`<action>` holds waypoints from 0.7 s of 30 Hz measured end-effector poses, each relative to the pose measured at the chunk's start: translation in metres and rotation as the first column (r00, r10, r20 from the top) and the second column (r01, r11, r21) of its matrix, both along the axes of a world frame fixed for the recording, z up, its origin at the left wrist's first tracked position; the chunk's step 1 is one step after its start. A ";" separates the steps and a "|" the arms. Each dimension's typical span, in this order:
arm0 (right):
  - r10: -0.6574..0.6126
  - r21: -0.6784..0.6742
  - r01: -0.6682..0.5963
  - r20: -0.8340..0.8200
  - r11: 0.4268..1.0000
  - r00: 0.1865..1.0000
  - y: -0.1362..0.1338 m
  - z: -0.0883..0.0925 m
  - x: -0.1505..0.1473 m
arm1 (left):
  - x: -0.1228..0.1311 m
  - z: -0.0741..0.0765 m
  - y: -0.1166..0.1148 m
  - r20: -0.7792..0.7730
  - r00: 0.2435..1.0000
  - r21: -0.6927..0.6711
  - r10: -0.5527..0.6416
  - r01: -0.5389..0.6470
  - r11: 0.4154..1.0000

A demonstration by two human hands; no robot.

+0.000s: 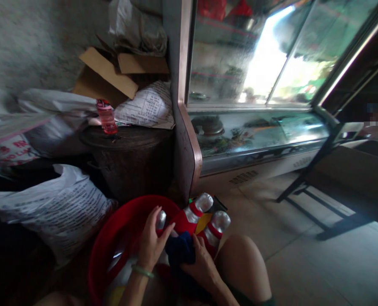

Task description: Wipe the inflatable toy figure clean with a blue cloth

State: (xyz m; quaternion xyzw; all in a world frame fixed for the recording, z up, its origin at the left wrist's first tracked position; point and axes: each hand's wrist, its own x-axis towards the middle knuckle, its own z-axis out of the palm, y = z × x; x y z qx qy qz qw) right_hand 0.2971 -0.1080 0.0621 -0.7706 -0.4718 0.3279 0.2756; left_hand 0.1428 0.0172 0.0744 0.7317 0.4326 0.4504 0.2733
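A red plastic basin (pixel 112 238) sits low in front of me, close to my knees. My left hand (pixel 152 242), with a pale green bangle (pixel 143 271) on its wrist, curls around a clear plastic bottle (pixel 160 220) at the basin's far side. My right hand (pixel 201 265) grips a dark blue cloth (pixel 180 249) bunched beside that bottle. Just beyond the hands, two more clear bottles (pixel 204 203) (pixel 220 222) with red and white bands lean together. The lower parts of these bottles are hidden behind the cloth and my hands.
A pink bottle (pixel 106 117) stands on a dark round drum (pixel 128 161) to the left. Behind it are a torn cardboard box (pixel 106 76) and printed white sacks (pixel 51 208). A glass display counter (pixel 255 131) stands ahead, and a black metal stand (pixel 313 182) rests on the tiled floor (pixel 303 250).
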 end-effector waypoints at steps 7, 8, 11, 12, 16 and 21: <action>0.045 -0.150 -0.028 0.108 0.988 0.993 0.002 0.022 -0.031 | 0.087 0.024 0.032 -0.384 0.857 -0.370 -0.345 0.200 0.907; 0.056 -0.168 -0.036 0.115 0.985 0.992 0.004 0.021 -0.032 | 0.090 0.024 0.033 -0.359 0.866 -0.378 -0.347 0.205 0.903; 0.120 -0.117 -0.114 0.049 0.987 0.992 0.006 0.017 -0.021 | 0.089 0.026 0.035 -0.277 0.897 -0.331 -0.344 0.247 0.911; 0.150 -0.047 -0.150 0.010 0.988 0.989 0.005 0.020 -0.012 | 0.086 0.027 0.036 -0.256 0.906 -0.312 -0.338 0.253 0.916; 0.152 0.357 -0.106 -0.104 0.928 0.983 -0.006 0.067 0.029 | 0.070 0.041 0.035 -0.133 0.930 -0.275 -0.343 0.298 0.914; 0.071 0.692 0.004 -0.080 0.721 0.994 0.002 0.158 0.055 | 0.059 0.055 0.029 -0.082 0.928 -0.286 -0.364 0.329 0.900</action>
